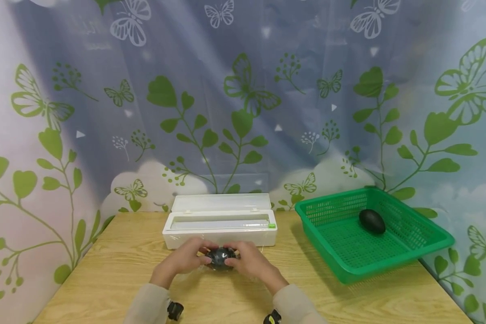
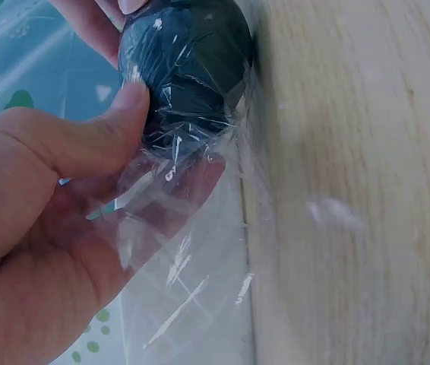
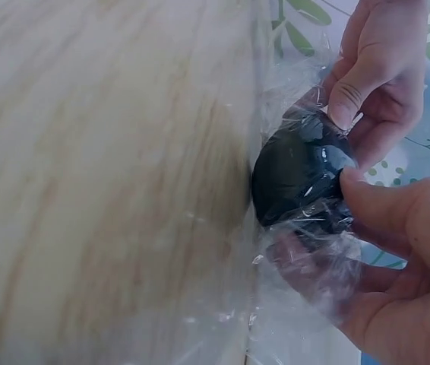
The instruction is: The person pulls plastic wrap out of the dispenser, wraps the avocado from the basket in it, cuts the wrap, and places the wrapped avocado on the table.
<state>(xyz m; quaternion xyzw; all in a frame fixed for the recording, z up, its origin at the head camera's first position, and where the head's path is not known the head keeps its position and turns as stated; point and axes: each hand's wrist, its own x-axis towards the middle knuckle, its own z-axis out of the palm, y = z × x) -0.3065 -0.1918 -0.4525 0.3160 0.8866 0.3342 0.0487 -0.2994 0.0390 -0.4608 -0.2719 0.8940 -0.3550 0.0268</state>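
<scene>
A dark, glossy egg-shaped object (image 1: 220, 259) is held low over the wooden table, just in front of the white wrap dispenser (image 1: 220, 238). Clear cling film (image 2: 181, 266) covers it, with loose folds trailing off its end in both wrist views. My left hand (image 1: 187, 256) grips one side of it, thumb nearest the camera and fingers behind. From the other side my right hand (image 1: 249, 261) holds it the same way. In the right wrist view the film bunches around the fingers (image 3: 298, 262). Parts of the fingers are hidden behind the object.
The dispenser's lid (image 1: 221, 202) stands raised, with a film roll inside and a green tab (image 1: 272, 225) at its right end. A green perforated basket (image 1: 344, 270) at the right contains another dark egg-shaped object (image 1: 371, 221). A patterned curtain (image 1: 243, 148) hangs behind the table (image 1: 117, 261).
</scene>
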